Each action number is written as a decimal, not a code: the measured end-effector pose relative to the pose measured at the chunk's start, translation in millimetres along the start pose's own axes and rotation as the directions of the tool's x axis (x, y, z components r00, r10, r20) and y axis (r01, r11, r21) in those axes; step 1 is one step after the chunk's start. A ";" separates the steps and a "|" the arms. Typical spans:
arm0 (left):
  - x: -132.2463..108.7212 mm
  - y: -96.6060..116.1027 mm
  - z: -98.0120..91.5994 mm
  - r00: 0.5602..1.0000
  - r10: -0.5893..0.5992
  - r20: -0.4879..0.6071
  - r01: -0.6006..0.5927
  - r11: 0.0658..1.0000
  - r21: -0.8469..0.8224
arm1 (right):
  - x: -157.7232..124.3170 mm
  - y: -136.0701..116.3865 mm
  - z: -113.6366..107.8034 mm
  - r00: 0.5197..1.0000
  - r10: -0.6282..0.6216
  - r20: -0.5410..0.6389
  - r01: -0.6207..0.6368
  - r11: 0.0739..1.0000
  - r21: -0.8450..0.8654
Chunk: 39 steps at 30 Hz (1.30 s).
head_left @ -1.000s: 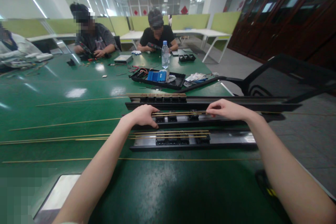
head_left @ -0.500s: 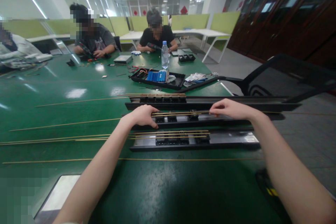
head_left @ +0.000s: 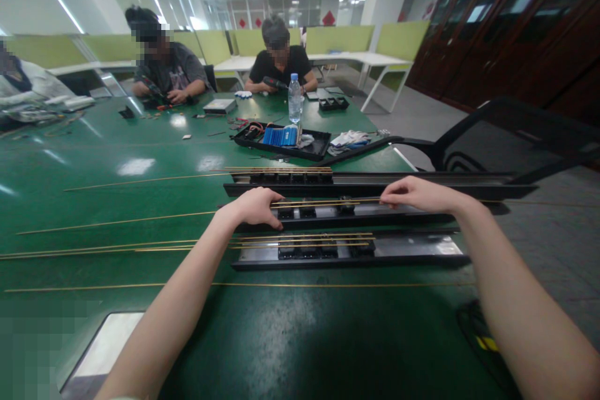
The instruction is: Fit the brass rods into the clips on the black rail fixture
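Observation:
My left hand (head_left: pixel 255 206) is at the left end of the middle black rail (head_left: pixel 323 220). Its thumb and fingers close around a small black block (head_left: pixel 285 208) set in that rail; the grip is partly hidden. Thin brass-coloured rods (head_left: pixel 323 203) run over the blocks there. Further right along the same rail, my right hand (head_left: pixel 407 192) pinches a thin brass rod (head_left: pixel 539 203), which reaches out past the table's right side. Nearer to me lies another rail (head_left: pixel 412 247) with several blocks and rods. A third rail (head_left: pixel 422 187) lies behind.
A loose rod (head_left: pixel 328 285) crosses the green table (head_left: pixel 290 337) in front. Behind the rails are a black tray (head_left: pixel 314 147), a water bottle (head_left: pixel 294 100) and gloves (head_left: pixel 349 139). A black chair (head_left: pixel 515 137) stands at the right. Several people sit across the table.
My right hand has slid slightly to the right along the middle rail, with its fingers still pinched. My left hand has stayed in place.

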<state>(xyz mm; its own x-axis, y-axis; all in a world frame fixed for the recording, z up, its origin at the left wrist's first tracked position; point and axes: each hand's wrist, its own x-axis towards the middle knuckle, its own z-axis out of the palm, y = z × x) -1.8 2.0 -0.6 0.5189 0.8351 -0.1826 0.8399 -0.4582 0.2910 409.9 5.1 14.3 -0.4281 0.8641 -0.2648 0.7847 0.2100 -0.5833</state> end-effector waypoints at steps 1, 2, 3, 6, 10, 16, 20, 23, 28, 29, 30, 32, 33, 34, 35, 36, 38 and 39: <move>-0.3 0.2 -0.3 1.000 0.003 0.001 -0.003 1.000 -0.001 | 0.1 0.8 -0.2 1.000 0.000 0.001 0.000 1.000 0.001; -0.5 0.5 -0.5 1.000 0.004 0.002 -0.004 1.000 -0.001 | 0.3 1.6 -0.4 1.000 0.001 0.003 -0.001 1.000 0.004; -0.7 0.7 -0.7 1.000 0.004 0.003 -0.004 1.000 -0.001 | 0.4 2.4 -0.7 1.000 0.003 0.005 -0.003 1.000 0.008; -0.5 0.8 -0.6 1.000 0.002 0.003 -0.002 1.000 -0.002 | 0.3 5.1 -1.5 1.000 0.012 0.001 -0.012 1.000 0.006; 0.9 -0.8 0.8 1.000 -0.002 0.001 0.002 1.000 -0.005 | -1.1 8.4 -3.5 0.999 0.034 -0.003 -0.034 0.999 -0.012; 2.0 -2.2 2.4 1.000 -0.007 -0.006 0.007 1.000 0.004 | -3.9 14.5 -8.1 0.998 0.064 0.014 -0.064 0.997 -0.032; 1.8 -2.5 2.2 1.000 0.000 -0.003 0.000 1.000 -0.011 | -5.7 18.2 -9.1 0.996 0.080 -0.024 -0.081 0.996 -0.032; 1.6 -2.2 1.7 1.000 0.004 0.002 -0.004 1.000 -0.022 | -7.1 16.6 -9.1 0.994 0.087 -0.069 -0.088 0.996 -0.014; 1.4 -1.2 1.0 1.000 0.000 -0.003 0.000 1.000 -0.027 | -2.0 6.4 -5.3 0.991 0.034 -0.128 -0.030 0.999 0.030; 1.5 -1.1 1.0 1.000 0.001 -0.003 -0.001 1.000 -0.026 | 1.0 2.9 -2.3 0.989 0.017 -0.144 -0.011 0.999 0.041; 1.6 -1.2 1.1 1.000 0.004 -0.001 -0.004 1.000 -0.025 | 4.5 -1.5 2.0 0.987 -0.002 -0.161 0.010 0.999 0.052; 1.9 -1.5 1.3 1.000 0.009 -0.001 -0.009 1.000 -0.023 | 12.7 -12.8 14.1 0.977 -0.037 -0.209 0.052 0.996 0.068; 2.1 -1.7 1.4 1.000 0.012 0.000 -0.012 1.000 -0.022 | 17.0 -19.3 21.6 0.970 -0.063 -0.235 0.080 0.995 0.066; 2.3 -1.8 1.6 1.000 0.014 0.001 -0.014 1.000 -0.023 | 21.2 -26.0 29.5 0.961 -0.089 -0.263 0.111 0.991 0.070; 2.4 -1.9 1.7 1.000 0.015 0.000 -0.015 1.000 -0.024 | 24.9 -32.4 37.2 0.952 -0.109 -0.286 0.133 0.989 0.064; 2.6 -2.0 1.8 1.000 0.016 -0.001 -0.016 1.000 -0.026 | 28.2 -38.1 44.4 0.947 -0.114 -0.299 0.134 0.990 0.046; 2.7 -1.6 1.9 1.000 0.014 -0.005 -0.014 0.999 -0.030 | 32.6 -46.1 55.3 0.926 -0.102 -0.364 0.110 0.994 0.002; 2.8 -1.3 1.9 1.000 0.012 -0.007 -0.012 0.999 -0.032 | 33.9 -48.3 58.8 0.916 -0.097 -0.389 0.098 0.995 -0.017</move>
<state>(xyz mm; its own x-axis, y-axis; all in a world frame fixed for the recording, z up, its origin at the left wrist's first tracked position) -1.1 4.3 -3.3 0.5277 0.8318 -0.1722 0.8279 -0.4584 0.3230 331.1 -2.7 -11.6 -0.2934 0.9493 0.1129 0.7463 0.3013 -0.5936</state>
